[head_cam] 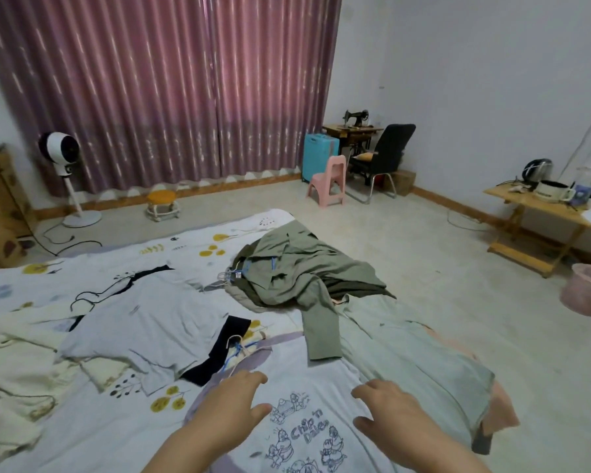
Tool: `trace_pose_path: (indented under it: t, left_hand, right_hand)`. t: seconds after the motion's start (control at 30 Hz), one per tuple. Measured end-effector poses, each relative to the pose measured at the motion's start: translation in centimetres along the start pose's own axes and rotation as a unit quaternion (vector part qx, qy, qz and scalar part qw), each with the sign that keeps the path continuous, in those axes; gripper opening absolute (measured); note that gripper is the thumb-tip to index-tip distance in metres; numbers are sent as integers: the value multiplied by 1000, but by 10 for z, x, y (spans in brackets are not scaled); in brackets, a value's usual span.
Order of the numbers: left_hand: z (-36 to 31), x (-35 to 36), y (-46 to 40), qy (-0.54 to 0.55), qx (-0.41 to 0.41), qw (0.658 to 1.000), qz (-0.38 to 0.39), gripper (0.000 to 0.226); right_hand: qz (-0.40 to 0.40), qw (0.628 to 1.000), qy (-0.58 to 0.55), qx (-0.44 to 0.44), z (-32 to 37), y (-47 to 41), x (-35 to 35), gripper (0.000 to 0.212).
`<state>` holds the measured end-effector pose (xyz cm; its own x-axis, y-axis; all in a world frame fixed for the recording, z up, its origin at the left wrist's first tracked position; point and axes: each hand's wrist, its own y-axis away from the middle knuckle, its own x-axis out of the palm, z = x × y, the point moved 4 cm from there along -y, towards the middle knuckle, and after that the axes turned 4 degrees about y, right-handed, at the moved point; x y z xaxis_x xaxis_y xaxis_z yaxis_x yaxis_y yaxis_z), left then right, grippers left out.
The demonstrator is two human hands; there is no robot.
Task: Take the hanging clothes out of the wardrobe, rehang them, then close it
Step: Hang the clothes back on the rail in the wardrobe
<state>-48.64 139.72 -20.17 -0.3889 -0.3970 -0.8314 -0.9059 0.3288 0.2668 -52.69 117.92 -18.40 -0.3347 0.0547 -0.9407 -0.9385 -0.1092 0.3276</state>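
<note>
a: where are the hands?
b: both are at the near edge of the bed point(82, 264). the left hand point(234, 397) and right hand point(386, 409) lie on the white printed t-shirt point(307, 435), palms down, fingers spread and loosely bent, pinching nothing.
a: and the other clothes?
b: all lying on the bed. a pale grey t-shirt point(140, 322) lies left of the middle, with a dark garment point(219, 353) poking out beneath it. beside that, a hanger point(234, 348) with blue clips sits just beyond the left hand.
a: toward the far side?
b: an olive green jacket point(297, 271) is heaped near the bed's far right corner, one sleeve trailing toward the near edge. a pale green garment point(406, 356) lies along the right edge, and a cream garment point(11, 356) at the left edge.
a: the wardrobe?
b: not in view.
</note>
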Motion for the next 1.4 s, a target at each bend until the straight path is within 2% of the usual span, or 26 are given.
trace_pose_path:
  t: [0.2,0.47,0.83,0.9,0.97,1.0,1.13,1.2,1.27,1.33,1.4]
  left_hand:
    - [23,-24,-91,15,-10,1000,-1,50]
    - [61,-49,-196,32,-40,999,15,37]
    - [143,-16,-352,67,-151,986,16,40]
    - [157,-4,-382,87,-168,982,5,34]
    - [175,10,-413,115,-188,975,-19,12]
    - [184,17,-429,127,-201,971,-28,9]
    - [224,50,-493,172,-228,957,-60,24]
    - [245,65,-523,196,-241,947,-83,35]
    - [266,78,-547,210,-263,935,-108,40]
    - [285,87,-566,216,-304,917,-142,44]
    - [300,94,-583,224,-341,896,-175,49]
  right_hand:
    - [12,1000,16,-6,0,-103,-26,43]
    - [51,998,19,-10,-2,-232,-36,44]
    - [5,999,-8,-39,-3,-440,5,41]
    - [-17,999,2,-45,-3,-480,19,41]
    - [-41,998,6,-43,-4,-522,35,39]
    - [-48,998,10,-43,-3,-541,44,40]
    - [-128,988,18,-78,12,-626,81,64]
    - [-130,989,16,-73,18,-664,108,69]
    - [-95,992,27,-83,22,-687,126,70]
    - [-100,991,40,-85,24,-705,146,68]
    - [-112,989,46,-85,20,-718,164,76]
